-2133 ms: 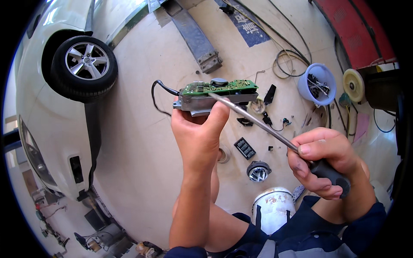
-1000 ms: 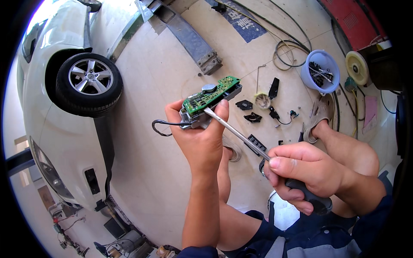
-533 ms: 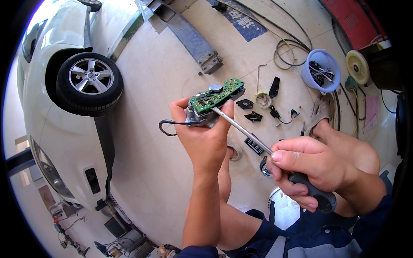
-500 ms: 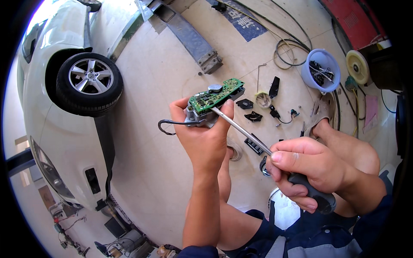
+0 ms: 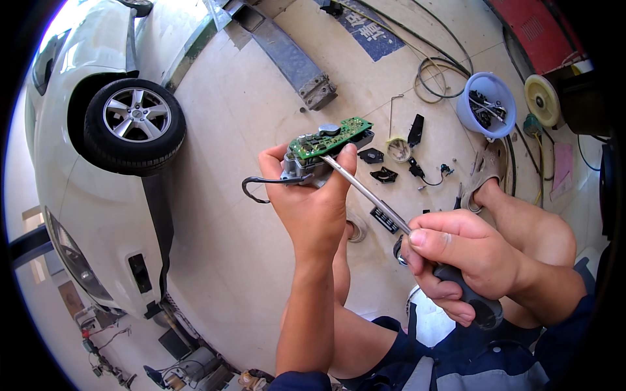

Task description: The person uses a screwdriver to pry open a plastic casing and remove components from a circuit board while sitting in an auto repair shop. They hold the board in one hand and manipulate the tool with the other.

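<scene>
**Screwdriver tip on a bare board, held in mid-air**

At far left stands a white car [image 5: 85, 195] with a black tyre on a silver alloy wheel [image 5: 135, 124], well apart from the work. Just right of centre the left hand [image 5: 312, 202] is raised over the pale concrete floor [image 5: 235, 215], fingers and thumb closed around a small grey module with a green circuit board [image 5: 329, 138] on top and a short black cable [image 5: 264, 189] curling out to its left. The long steel-shafted screwdriver with a black handle [image 5: 404, 225] runs from the board's underside edge down to the right hand [image 5: 466, 260], which is wrapped tightly about the handle.

The tip sits touching the board, right beside the left thumb. If it slips under a hard push, it would likely jab that thumb or gouge the board. Prying at an angle could crack the board. Any freed screw could drop among the small black plastic parts [image 5: 385, 173] scattered on the floor below, near the pale blue plastic tub of bits [image 5: 486, 104] at right, and be hard to find.
</scene>
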A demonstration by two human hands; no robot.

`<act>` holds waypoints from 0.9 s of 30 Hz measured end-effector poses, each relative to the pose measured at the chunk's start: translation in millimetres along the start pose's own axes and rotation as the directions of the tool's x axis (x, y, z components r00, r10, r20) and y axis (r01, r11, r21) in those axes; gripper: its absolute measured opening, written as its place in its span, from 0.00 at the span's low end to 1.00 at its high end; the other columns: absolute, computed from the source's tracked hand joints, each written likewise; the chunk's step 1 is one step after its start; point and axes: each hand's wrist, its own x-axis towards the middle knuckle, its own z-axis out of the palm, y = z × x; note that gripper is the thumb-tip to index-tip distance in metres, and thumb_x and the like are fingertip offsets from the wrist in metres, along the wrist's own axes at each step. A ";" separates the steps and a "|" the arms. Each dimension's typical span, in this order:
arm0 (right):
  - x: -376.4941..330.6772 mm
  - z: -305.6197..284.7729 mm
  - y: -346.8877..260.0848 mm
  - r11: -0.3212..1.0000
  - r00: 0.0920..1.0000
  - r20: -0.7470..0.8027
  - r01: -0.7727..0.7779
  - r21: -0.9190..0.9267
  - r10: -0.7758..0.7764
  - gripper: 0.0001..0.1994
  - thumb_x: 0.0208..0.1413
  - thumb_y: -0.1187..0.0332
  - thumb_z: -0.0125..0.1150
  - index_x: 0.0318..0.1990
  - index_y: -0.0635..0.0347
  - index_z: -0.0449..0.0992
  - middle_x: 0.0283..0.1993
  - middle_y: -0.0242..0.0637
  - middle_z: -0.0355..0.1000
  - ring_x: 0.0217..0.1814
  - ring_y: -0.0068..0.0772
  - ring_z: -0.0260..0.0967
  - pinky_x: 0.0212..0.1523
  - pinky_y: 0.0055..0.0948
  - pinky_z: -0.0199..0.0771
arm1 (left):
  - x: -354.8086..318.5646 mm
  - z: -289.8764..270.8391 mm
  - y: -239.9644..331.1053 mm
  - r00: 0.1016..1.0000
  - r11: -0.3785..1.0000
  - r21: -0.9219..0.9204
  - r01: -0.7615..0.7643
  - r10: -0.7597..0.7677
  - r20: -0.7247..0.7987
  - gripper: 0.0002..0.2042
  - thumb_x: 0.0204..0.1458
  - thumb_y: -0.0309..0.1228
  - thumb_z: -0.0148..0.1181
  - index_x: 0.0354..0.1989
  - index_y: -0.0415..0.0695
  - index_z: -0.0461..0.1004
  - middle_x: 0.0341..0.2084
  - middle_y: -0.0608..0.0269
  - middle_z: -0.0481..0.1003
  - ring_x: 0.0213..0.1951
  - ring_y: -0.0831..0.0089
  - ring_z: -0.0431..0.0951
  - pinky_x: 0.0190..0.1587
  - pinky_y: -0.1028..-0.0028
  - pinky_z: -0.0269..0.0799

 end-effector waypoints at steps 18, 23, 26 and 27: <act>2.8 1.8 6.5 0.999 0.999 0.023 0.025 0.032 -0.026 0.16 0.70 0.60 0.38 0.37 0.65 0.64 0.17 0.34 0.59 0.09 0.26 0.59 0.11 0.23 0.60 | -0.3 0.6 3.0 0.999 0.999 0.023 -0.037 0.037 -0.022 0.25 0.43 0.25 0.74 0.40 0.39 0.58 0.33 0.59 0.74 0.36 0.77 0.77 0.38 0.80 0.73; 2.1 1.5 1.8 1.000 1.000 0.003 -0.001 0.002 0.001 0.15 0.69 0.61 0.39 0.36 0.65 0.64 0.16 0.34 0.59 0.08 0.27 0.58 0.10 0.23 0.59 | 3.1 -3.3 1.6 1.000 0.998 0.066 -0.019 0.020 -0.012 0.26 0.42 0.25 0.75 0.41 0.38 0.59 0.33 0.58 0.75 0.36 0.77 0.77 0.38 0.78 0.74; -0.5 -10.3 -19.8 0.994 0.994 0.030 -0.099 -0.049 0.101 0.15 0.69 0.62 0.40 0.35 0.65 0.65 0.15 0.35 0.59 0.06 0.27 0.56 0.08 0.24 0.58 | 2.8 -14.3 8.6 0.993 0.999 0.020 0.040 -0.042 0.113 0.26 0.41 0.24 0.75 0.41 0.38 0.60 0.34 0.58 0.75 0.36 0.77 0.77 0.38 0.78 0.74; -0.7 -12.8 -21.0 0.994 0.994 0.048 -0.100 -0.049 0.102 0.15 0.69 0.62 0.40 0.35 0.65 0.65 0.15 0.35 0.59 0.06 0.27 0.56 0.08 0.24 0.58 | 1.1 -14.1 10.7 0.992 0.999 0.002 0.050 -0.050 0.118 0.25 0.41 0.23 0.74 0.40 0.38 0.60 0.34 0.57 0.75 0.36 0.77 0.77 0.37 0.79 0.74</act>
